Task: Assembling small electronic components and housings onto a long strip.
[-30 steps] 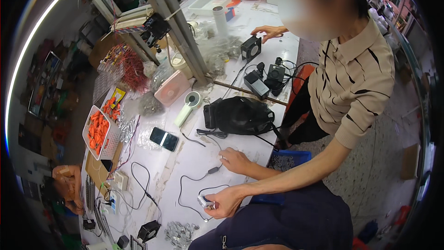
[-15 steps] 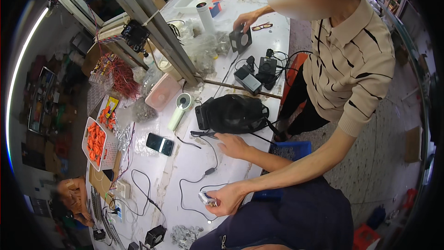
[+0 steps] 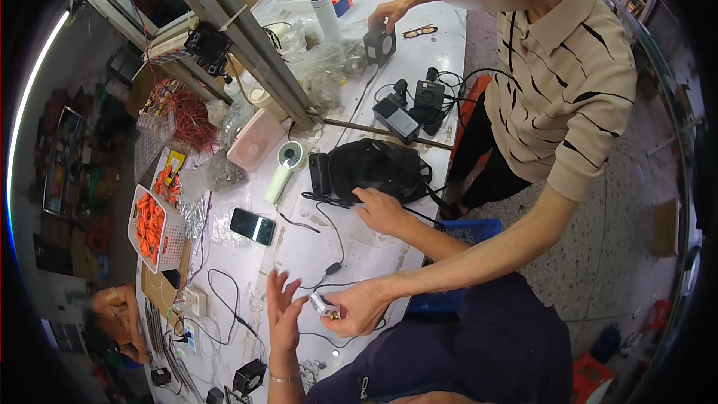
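Observation:
My left hand [image 3: 283, 318], with a bracelet at the wrist, is raised from the lower edge, fingers apart and nothing in them. Close beside its fingertips is a small silvery piece [image 3: 323, 305] held by a co-worker's hand [image 3: 363, 307]. My right hand [image 3: 380, 212] reaches from under the co-worker's forearm to the near edge of a black bag [image 3: 378, 172]. Its fingers are stretched out and hold nothing visible; whether they touch the bag I cannot tell. A black cable with an inline block [image 3: 333, 268] lies between my hands.
The co-worker's forearm [image 3: 479, 262] crosses above mine; their other hand holds a small black fan [image 3: 380, 45]. A phone [image 3: 252, 227], a pale green handheld fan [image 3: 282, 172] and a basket of orange pieces [image 3: 173, 236] stand left. A metal post [image 3: 254, 52] rises behind.
My left hand has come into view from below, up to the silvery piece. My right hand has moved slightly up toward the bag. The co-worker's fan has turned.

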`<state>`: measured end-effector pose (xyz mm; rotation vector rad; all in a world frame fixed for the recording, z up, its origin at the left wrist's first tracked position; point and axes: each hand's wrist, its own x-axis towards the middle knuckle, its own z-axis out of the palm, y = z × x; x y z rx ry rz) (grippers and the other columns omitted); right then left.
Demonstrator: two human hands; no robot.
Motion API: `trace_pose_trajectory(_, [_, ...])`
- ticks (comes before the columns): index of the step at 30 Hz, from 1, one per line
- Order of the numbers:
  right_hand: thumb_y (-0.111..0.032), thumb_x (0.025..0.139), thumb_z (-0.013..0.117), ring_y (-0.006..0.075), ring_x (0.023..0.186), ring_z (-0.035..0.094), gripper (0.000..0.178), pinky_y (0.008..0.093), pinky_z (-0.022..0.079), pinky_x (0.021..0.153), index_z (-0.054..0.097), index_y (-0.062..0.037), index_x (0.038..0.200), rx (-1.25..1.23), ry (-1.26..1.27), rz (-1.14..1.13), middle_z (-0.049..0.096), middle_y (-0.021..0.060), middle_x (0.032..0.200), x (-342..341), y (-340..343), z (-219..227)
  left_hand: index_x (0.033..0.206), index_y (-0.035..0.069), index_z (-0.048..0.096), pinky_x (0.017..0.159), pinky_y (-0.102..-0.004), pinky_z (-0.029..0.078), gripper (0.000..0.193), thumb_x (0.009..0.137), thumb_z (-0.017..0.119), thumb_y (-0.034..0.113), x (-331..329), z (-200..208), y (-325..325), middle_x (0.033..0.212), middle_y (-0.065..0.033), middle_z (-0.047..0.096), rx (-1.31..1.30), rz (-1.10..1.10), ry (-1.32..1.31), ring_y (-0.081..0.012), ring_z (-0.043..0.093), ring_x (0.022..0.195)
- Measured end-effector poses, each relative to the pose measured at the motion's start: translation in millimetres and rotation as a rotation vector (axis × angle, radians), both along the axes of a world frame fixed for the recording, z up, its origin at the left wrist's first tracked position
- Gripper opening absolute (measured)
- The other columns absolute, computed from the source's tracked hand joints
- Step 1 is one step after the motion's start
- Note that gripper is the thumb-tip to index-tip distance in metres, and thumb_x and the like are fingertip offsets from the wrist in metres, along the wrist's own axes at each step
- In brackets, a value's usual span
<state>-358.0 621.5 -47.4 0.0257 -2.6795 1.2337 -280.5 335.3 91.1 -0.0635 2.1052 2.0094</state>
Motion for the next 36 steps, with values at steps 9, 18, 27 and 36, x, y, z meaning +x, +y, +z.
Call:
trace_pose_trajectory(9, [-0.022,0.078,0.068,0.0329,0.112,0.052,0.034,0.0439,0.043,0.091,0.063,-0.0104,0.110,0.286,0.324,-0.044,0.060,0.0121,0.116,-23.8,24.2,52.0,0.127,-0.005,0.049,0.090,-0.0298,0.046,0.056,0.095,0.053,0.041,-28.1,-13.7,17.5,0.117,-0.0120,0.060,0.139,-0.558,-0.463,-0.0191,0.059,0.103])
trace_pose_trajectory(18, [-0.049,0.076,0.070,0.0332,0.136,0.026,0.077,0.0607,0.025,0.101,0.040,-0.0195,0.141,0.761,-0.090,0.036,0.035,0.0144,0.145,-56.9,22.5,15.7,0.106,-0.003,0.066,0.067,-0.0228,0.044,0.032,0.087,0.069,0.022,-32.6,28.0,-5.1,0.083,-0.0031,0.063,-0.216,-0.718,-0.330,-0.0082,0.053,0.073])
trace_pose_trajectory(27, [-0.041,0.062,0.076,0.0334,0.129,0.034,0.076,0.0626,0.023,0.098,0.051,-0.0151,0.129,0.726,0.123,-0.049,0.047,0.0137,0.129,-73.7,16.1,0.5,0.087,0.000,0.066,0.060,-0.0283,0.044,0.055,0.056,0.086,0.041,-43.8,113.4,-74.4,0.075,-0.0047,0.061,-0.345,-0.409,0.039,-0.0131,0.056,0.066])
trace_pose_trajectory(36, [-0.040,0.059,0.082,0.0331,0.130,0.031,0.089,0.0549,0.024,0.099,0.044,-0.0162,0.136,0.620,0.044,0.028,0.042,0.0144,0.134,-75.2,6.0,30.1,0.111,0.011,0.043,0.047,-0.0185,0.035,0.038,0.089,0.066,0.033,-35.1,272.4,-265.7,0.084,-0.0014,0.043,0.004,-0.012,0.495,-0.0082,0.043,0.059])
